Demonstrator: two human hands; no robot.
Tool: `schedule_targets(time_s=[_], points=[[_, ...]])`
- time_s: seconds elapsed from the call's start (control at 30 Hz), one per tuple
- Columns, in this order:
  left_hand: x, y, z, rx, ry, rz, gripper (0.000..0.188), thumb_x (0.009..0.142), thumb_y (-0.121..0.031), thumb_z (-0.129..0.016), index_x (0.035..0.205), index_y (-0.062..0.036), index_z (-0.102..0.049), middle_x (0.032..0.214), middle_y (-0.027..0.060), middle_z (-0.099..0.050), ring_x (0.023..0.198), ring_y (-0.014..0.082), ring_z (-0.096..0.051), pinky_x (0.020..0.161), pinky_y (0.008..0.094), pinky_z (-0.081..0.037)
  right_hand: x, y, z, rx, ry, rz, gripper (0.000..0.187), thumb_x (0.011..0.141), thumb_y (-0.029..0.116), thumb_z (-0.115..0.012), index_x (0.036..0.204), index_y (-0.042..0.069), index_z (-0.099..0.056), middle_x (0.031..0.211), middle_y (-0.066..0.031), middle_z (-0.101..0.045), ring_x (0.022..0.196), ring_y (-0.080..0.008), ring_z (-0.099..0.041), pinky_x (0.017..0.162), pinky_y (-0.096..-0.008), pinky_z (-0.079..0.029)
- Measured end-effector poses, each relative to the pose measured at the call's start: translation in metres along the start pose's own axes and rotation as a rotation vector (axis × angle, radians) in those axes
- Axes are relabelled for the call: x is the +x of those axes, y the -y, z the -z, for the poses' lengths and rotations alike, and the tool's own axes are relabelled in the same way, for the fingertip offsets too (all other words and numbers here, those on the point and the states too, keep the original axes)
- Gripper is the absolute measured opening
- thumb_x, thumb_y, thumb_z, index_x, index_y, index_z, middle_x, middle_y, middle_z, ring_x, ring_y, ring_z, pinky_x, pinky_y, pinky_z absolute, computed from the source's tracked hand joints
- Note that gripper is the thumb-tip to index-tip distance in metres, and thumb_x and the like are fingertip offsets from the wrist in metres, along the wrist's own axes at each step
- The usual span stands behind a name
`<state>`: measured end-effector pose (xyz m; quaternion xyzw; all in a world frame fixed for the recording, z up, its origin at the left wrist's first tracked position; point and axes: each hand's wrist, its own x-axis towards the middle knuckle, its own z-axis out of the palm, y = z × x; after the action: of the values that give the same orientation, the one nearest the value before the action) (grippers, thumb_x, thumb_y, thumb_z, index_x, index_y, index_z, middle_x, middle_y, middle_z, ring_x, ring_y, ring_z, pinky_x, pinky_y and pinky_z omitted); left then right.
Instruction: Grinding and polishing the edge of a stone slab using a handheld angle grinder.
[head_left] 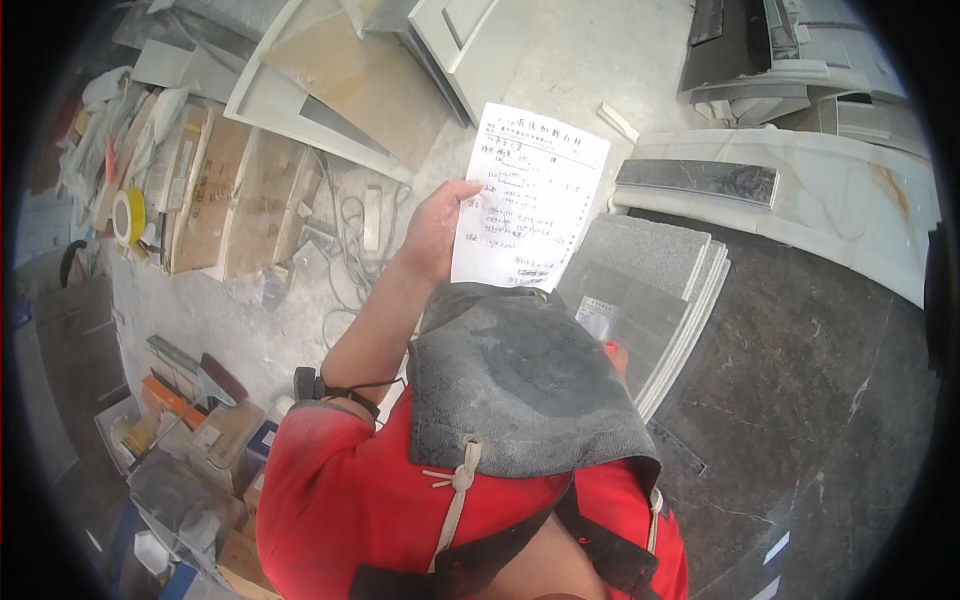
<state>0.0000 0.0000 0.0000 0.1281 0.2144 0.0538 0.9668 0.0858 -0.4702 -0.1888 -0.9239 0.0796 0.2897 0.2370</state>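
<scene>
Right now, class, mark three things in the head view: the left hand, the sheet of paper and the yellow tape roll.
Left hand [436, 230]: head view, middle of the hand.
Sheet of paper [530, 198]: head view, middle of its written face.
Yellow tape roll [138, 214]: head view, right side of its ring.

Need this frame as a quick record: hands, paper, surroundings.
left hand: holds paper by its left edge
right hand: mostly hidden by apron, near label; grip unclear
paper: one sheet, handwritten lines
slabs: grey, stacked, right of apron, label on top
tape: yellow roll, far left, beside cardboard
</scene>
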Motion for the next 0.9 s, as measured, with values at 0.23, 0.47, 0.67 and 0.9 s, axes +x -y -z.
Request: schedule_targets(time_s=[0.23, 0.47, 0.67, 0.9], points=[[0.010, 0.001, -0.002, -0.009, 0.066, 0.021, 0.053, 0.098, -0.024, -0.038, 0.138, 0.0113, -0.040, 0.131, 0.0244, -0.057, 0.118, 0.0352, -0.060, 0.102, 0.0466, -0.048, 0.005, -0.004, -0.005, 0.006, -0.067, -0.003, 0.033, 0.077, 0.027, -0.069, 0.091, -0.003, -0.070, 0.064, -0.0104, -0.065, 0.056, -0.0194, -0.063, 0.056, -0.0340, -0.051], [0.012, 0.004, -0.003, -0.018, 0.096, 0.026, 0.053, 0.098, -0.024, -0.038, 0.137, 0.0114, -0.041, 0.131, 0.0238, -0.057, 0.117, 0.0346, -0.060, 0.101, 0.0458, -0.049, 0.010, -0.003, -0.001, -0.075, -0.052, -0.031, 0.032, 0.078, 0.026, -0.068, 0.092, -0.003, -0.071, 0.067, -0.0113, -0.066, 0.062, -0.0191, -0.065, 0.060, -0.0353, -0.052], [0.012, 0.009, -0.005, -0.020, 0.094, 0.019, 0.053, 0.098, -0.024, -0.039, 0.137, 0.0111, -0.041, 0.130, 0.0239, -0.057, 0.116, 0.0344, -0.061, 0.100, 0.0459, -0.050, 0.013, -0.005, 0.001, -0.024, -0.022, -0.015, 0.031, 0.078, 0.025, -0.069, 0.091, -0.003, -0.070, 0.066, -0.0108, -0.066, 0.058, -0.0189, -0.063, 0.057, -0.0350, -0.051], [0.012, 0.016, -0.002, -0.067, 0.144, 0.020, 0.053, 0.098, -0.025, -0.039, 0.138, 0.0104, -0.041, 0.131, 0.0239, -0.057, 0.117, 0.0348, -0.061, 0.100, 0.0461, -0.049, 0.013, -0.006, 0.004, 0.053, -0.016, -0.006, 0.031, 0.079, 0.025, -0.069, 0.092, -0.003, -0.070, 0.066, -0.0112, -0.066, 0.056, -0.0197, -0.062, 0.054, -0.0349, -0.051]])
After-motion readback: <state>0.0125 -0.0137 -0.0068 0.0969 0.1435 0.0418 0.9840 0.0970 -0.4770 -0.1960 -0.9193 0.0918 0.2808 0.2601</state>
